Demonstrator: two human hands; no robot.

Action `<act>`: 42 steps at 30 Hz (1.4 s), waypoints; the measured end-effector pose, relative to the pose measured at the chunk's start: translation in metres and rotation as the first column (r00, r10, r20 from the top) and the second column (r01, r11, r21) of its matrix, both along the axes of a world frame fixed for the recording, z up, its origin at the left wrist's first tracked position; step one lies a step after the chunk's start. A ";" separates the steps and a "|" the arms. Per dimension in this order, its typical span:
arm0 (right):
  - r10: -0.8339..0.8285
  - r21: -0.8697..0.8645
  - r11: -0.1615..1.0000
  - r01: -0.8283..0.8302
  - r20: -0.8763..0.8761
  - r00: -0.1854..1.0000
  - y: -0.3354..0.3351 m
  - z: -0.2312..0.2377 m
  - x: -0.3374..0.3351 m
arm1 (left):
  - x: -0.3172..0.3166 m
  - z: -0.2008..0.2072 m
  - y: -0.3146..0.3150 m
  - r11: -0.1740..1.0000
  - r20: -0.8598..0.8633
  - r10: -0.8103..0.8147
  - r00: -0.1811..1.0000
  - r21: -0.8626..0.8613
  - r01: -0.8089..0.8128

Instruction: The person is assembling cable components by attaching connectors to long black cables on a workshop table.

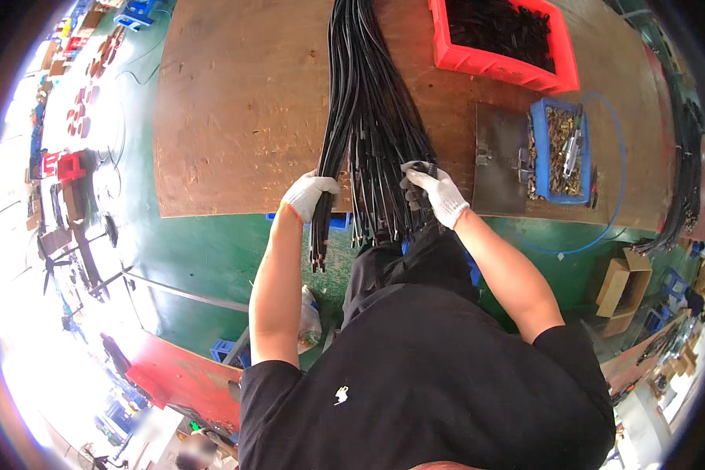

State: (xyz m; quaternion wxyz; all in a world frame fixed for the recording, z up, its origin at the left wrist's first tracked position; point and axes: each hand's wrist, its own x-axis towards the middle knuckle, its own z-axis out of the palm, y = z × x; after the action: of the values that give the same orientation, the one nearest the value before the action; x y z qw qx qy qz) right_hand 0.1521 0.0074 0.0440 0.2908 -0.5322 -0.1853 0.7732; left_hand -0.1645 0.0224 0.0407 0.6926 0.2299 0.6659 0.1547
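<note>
A thick bundle of black cables (364, 102) runs down the brown wooden table and hangs over its near edge, the loose ends spread like a fan. My left hand (312, 193), in a white knit glove, is closed round a group of strands at the bundle's left side. On the right side, my gloved right hand (435, 188) has its fingers closed on other strands, with the thumb lying across the top. Between the two hands the middle strands hang free. Their tips are small and partly coppery or pale.
A red bin (509, 69) of black parts stands at the far right. Nearer lies a blue tray (560, 200) of brass-coloured fittings with a metal tool on it, beside a dark metal plate (501, 160). A blue hose (620, 149) curves off the table's right side. A cardboard box (615, 286) stands lower right.
</note>
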 end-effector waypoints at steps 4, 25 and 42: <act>0.011 -0.090 0.996 -0.024 -0.148 0.989 0.001 0.008 -0.023 | 0.019 0.008 -0.010 0.962 0.439 0.272 0.857 -0.137 -0.235; -0.005 -0.245 0.968 -0.055 -0.241 0.971 -0.029 -0.001 -0.032 | 0.038 0.023 -0.022 0.958 0.470 0.284 0.835 -0.099 -0.270; 0.267 0.153 0.925 -0.347 0.386 0.883 -0.033 -0.019 -0.077 | 0.047 -0.048 -0.034 0.937 0.421 0.349 0.837 -0.173 -0.303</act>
State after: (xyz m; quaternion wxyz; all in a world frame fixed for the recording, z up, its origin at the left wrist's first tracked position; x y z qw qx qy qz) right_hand 0.0754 -0.0259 0.0250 0.1816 -0.5927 -0.4010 0.6745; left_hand -0.1179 -0.0113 -0.0073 0.8004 0.0368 0.5259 0.2855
